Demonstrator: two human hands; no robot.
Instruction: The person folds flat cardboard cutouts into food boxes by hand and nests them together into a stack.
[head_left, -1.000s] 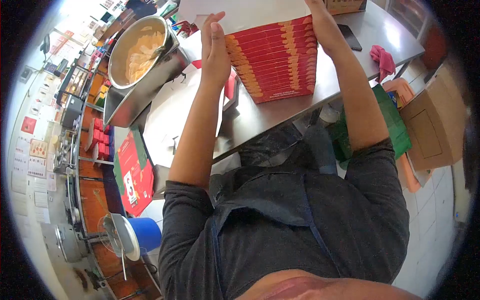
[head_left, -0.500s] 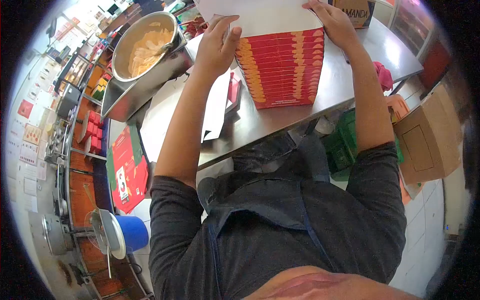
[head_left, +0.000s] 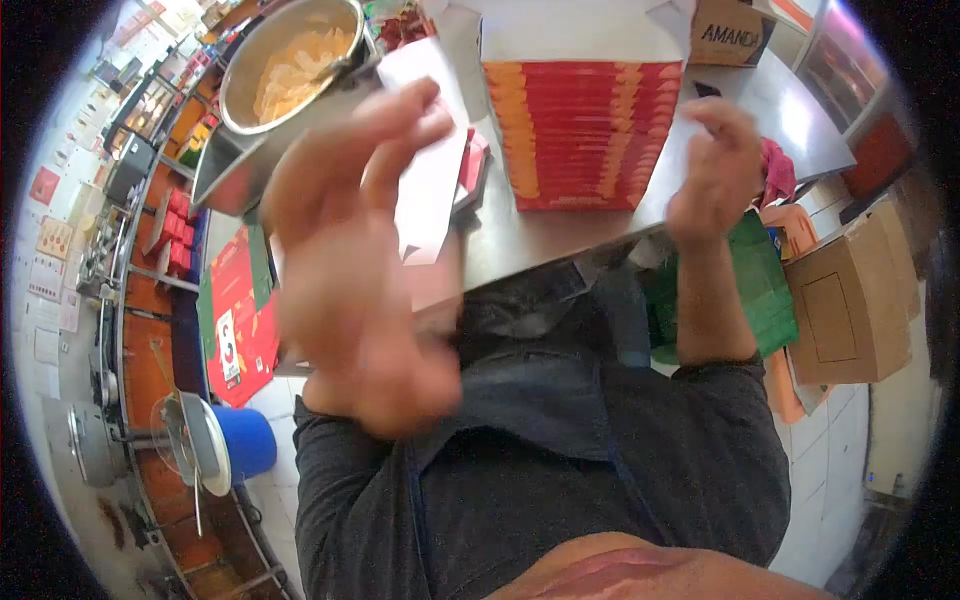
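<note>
A tall stack of nested red-and-yellow cardboard boxes [head_left: 590, 140] with white insides stands on the metal table [head_left: 500, 240]. Neither hand touches it. My left hand [head_left: 350, 210], smeared by motion, is raised close to the camera over the table's left part, its fingers apart and nothing in them. To the right of the stack, my right hand [head_left: 715, 165] hangs in the air with loosely bent fingers and holds nothing. White card sheets [head_left: 432, 190] lie left of the stack, partly hidden by my left hand.
A steel bowl [head_left: 235, 85] of pale yellow food sits at the back left. Red-and-green printed card [head_left: 255, 350] is at the table's left end. Back right are an "AMANDA" carton [head_left: 730, 35] and a red cloth [head_left: 777, 172]. Below stand a green crate [head_left: 750, 290] and a brown carton [head_left: 840, 310].
Both hands have let go of the box stack. My left hand came back toward the camera and leftward; my right hand dropped to the right of the stack.
</note>
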